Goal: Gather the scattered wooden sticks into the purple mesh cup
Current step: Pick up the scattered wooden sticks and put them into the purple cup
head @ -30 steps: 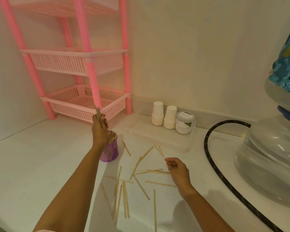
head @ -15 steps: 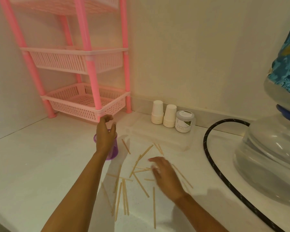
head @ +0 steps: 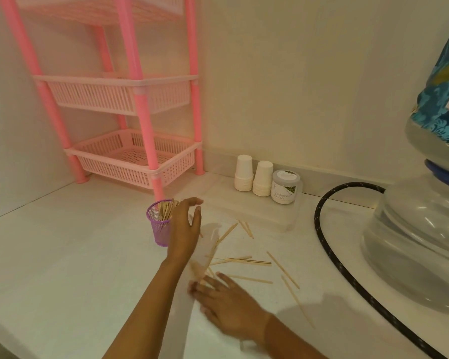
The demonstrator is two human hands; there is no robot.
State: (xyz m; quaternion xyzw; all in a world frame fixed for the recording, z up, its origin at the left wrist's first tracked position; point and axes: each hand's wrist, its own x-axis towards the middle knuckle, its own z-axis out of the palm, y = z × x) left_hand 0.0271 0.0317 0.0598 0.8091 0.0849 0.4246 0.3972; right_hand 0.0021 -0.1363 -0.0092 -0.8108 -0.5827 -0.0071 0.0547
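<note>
The purple mesh cup stands on the white counter with several wooden sticks upright inside it. My left hand hovers just right of the cup, fingers spread and relaxed, holding nothing. Several loose wooden sticks lie scattered on the counter to the right. My right hand reaches low across the counter toward the left, its straight fingertips touching sticks near my left wrist; it is blurred by motion.
A pink tiered basket rack stands behind the cup. Two stacks of white paper cups and a small jar sit by the wall. A black hose and a large water bottle are at right.
My left hand dropped its sticks into the cup and moved down to the cup's right, empty. My right hand swept leftward and nearer across the scattered sticks, shifting some.
</note>
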